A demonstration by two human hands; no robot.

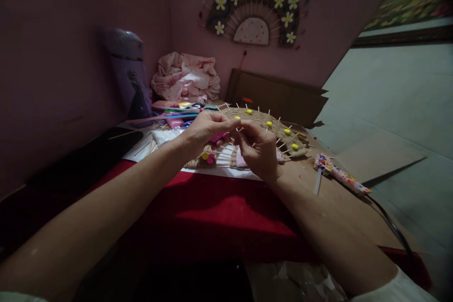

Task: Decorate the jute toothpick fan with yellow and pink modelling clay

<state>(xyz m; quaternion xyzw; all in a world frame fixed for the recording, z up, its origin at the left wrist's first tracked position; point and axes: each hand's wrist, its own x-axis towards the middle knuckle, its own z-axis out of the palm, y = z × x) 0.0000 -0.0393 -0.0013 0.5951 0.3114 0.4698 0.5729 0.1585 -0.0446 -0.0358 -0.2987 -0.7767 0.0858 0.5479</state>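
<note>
My left hand [208, 127] and my right hand [257, 144] meet fingertip to fingertip above the table, both closed in a pinch. Whatever lies between the fingers is too small or hidden to make out. Something bright pink [217, 137] shows under the left fingers; I cannot tell whether it is held. Behind and below the hands lies a half-round piece woven of twine [226, 112] on thin sticks, dotted with yellow ovals. A pink and yellow flower [209, 157] sits on its left end. The hands partly cover its middle.
A hot glue gun with a flowered cover [341, 174] lies on cardboard at the right, its cord trailing forward. Coloured craft sticks [180, 115], plastic bags and loose sticks crowd the left. Behind stand a purple cylinder [130, 75], a crumpled pink cloth [187, 75] and a cardboard box [272, 96].
</note>
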